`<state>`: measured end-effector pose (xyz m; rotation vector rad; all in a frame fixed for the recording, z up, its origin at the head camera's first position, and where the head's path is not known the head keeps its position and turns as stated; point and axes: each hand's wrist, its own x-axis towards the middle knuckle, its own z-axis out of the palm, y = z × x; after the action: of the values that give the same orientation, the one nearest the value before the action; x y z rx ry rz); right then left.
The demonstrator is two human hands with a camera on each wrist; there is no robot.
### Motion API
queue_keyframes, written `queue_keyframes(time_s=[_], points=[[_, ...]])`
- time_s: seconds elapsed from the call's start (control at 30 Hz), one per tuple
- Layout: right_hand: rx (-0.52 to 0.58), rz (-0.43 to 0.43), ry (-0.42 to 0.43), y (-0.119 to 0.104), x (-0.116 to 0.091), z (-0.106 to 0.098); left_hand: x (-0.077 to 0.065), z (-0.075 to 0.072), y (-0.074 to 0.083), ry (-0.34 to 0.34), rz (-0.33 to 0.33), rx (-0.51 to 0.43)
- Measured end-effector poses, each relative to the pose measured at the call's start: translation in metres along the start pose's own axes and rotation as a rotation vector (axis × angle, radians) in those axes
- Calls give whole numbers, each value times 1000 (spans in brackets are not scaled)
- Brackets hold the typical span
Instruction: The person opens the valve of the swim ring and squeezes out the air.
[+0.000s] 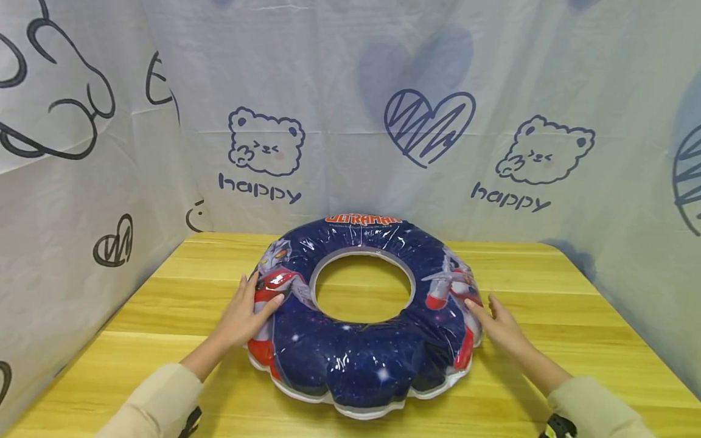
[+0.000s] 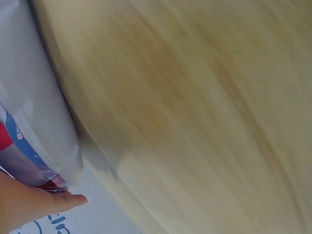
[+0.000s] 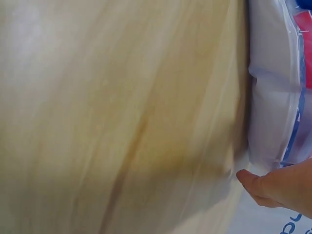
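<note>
An inflated dark blue swim ring (image 1: 372, 365) with cartoon figures and an orange "ULTRAMAN" label lies on the wooden table. My left hand (image 1: 241, 319) rests against its left side, thumb over the top and fingers along the outer edge. On the opposite side, my right hand (image 1: 501, 325) is at the outer edge, its thumb touching the printed surface and its fingers extended. The white underside of the swim ring (image 2: 41, 92) shows in the left wrist view beside the left hand (image 2: 29, 204). In the right wrist view, the right hand (image 3: 278, 190) is just below the ring's white side (image 3: 273, 107).
The yellow wooden table (image 1: 547, 286) extends around the ring and shows through its centre hole. A white cloth (image 1: 339, 164) printed with bears, hearts and "happy" hangs behind the table and along both sides.
</note>
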<state>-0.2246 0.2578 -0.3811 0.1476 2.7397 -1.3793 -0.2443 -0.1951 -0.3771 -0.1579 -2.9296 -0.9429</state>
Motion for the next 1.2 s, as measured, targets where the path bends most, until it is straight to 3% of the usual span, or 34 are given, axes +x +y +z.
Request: queue_keyframes(time_s=[0.23, 0.57, 0.93, 1.2], points=[[59, -12, 34, 0, 1, 9, 1, 2, 0, 11, -31, -41], [41, -62, 128, -1, 0, 13, 2, -1, 3, -28, -53, -133], [63, 0, 114, -15, -9, 2, -3, -8, 9, 18, 19, -240], [93, -67, 124, -21, -12, -11, -11, -13, 6, 71, 127, -331]])
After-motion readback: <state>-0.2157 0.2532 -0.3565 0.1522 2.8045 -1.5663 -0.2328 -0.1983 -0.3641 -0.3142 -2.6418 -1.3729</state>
